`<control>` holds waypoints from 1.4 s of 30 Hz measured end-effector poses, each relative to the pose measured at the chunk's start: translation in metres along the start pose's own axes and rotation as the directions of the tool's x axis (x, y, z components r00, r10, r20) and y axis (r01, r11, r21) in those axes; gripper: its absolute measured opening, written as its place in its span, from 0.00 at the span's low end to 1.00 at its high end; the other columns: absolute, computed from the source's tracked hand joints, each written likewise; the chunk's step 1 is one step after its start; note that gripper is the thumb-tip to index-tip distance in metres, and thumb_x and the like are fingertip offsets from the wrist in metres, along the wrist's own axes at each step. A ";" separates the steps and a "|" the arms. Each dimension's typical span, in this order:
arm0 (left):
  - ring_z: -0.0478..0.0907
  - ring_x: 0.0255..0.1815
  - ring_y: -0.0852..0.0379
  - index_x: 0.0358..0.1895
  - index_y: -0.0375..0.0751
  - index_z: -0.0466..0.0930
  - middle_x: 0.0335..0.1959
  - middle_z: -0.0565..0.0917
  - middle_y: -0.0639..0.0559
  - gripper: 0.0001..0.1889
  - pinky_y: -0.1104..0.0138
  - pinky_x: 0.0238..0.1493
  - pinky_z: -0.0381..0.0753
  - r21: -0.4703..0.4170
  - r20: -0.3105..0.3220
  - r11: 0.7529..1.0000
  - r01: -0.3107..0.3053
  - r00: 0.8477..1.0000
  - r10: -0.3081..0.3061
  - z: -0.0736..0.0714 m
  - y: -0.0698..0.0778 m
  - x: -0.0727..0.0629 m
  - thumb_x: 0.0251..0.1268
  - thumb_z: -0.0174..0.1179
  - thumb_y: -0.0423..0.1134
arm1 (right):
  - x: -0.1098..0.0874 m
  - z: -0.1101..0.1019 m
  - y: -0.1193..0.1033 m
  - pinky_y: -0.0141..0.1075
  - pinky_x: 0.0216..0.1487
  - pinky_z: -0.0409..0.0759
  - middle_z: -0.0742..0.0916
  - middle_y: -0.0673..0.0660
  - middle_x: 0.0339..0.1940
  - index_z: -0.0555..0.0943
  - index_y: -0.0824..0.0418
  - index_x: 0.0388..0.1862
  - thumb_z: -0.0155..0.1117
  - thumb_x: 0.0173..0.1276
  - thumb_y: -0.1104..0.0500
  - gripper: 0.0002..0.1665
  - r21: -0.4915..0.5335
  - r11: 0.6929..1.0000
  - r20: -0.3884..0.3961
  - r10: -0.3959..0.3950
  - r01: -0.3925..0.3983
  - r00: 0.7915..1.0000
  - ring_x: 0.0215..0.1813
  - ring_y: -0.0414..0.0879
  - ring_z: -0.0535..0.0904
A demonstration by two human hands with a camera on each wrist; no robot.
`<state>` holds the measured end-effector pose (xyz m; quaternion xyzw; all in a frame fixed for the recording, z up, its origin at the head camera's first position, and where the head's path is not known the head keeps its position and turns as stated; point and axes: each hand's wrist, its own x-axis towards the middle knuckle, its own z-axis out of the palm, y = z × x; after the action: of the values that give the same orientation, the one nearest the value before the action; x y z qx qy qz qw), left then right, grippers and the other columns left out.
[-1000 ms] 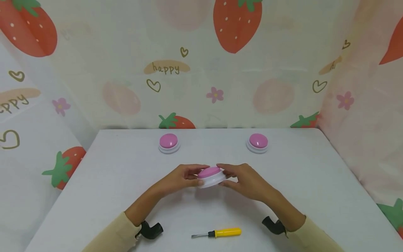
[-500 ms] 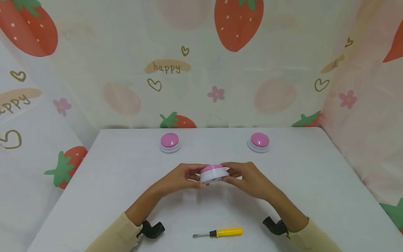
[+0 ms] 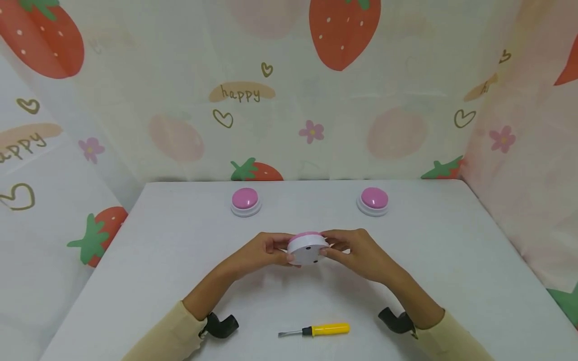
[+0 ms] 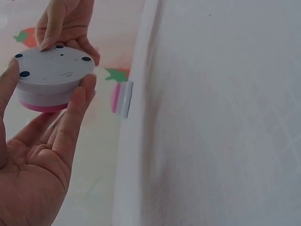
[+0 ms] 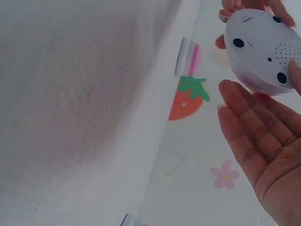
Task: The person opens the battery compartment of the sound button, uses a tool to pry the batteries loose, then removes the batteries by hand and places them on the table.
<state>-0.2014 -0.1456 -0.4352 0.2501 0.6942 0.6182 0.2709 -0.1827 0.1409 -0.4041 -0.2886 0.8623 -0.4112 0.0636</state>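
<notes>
Both hands hold a round push button (image 3: 308, 254) between them above the table, its white underside tilted toward me and its pink dome turned away. The left hand (image 3: 264, 253) grips its left edge with the thumb at the bottom face. On the opposite edge, the right hand (image 3: 358, 253) pinches it, thumb on the base. In the left wrist view the button's base (image 4: 54, 68) shows several dark round feet and a small hole. A dotted patch of speaker holes (image 5: 286, 52) appears in the right wrist view.
Two more pink-topped buttons stand near the table's back edge, one left (image 3: 246, 202) and one right (image 3: 373, 202). A flat-blade screwdriver with a yellow handle (image 3: 331, 329) lies at the front of the white table (image 3: 158, 235). Strawberry-printed cloth (image 3: 271, 145) hangs behind.
The hands have tipped the held button: its pink dome faced up one second ago, and now its underside faces me. The screwdriver and the two back buttons stay in place.
</notes>
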 end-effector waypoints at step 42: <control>0.87 0.48 0.49 0.80 0.49 0.59 0.48 0.88 0.44 0.45 0.61 0.52 0.86 0.128 -0.036 0.988 -0.083 0.995 0.089 0.007 -0.004 0.005 0.60 0.72 0.30 | 0.006 0.014 0.010 0.35 0.45 0.88 0.89 0.58 0.51 0.81 0.67 0.63 0.67 0.72 0.54 0.25 0.300 0.937 -0.077 0.210 -0.178 0.975 0.42 0.47 0.87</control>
<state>-0.2002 -0.1382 -0.4403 0.2838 0.7261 0.5890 0.2132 -0.1876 0.1334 -0.4196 -0.1670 0.8189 -0.5402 0.0989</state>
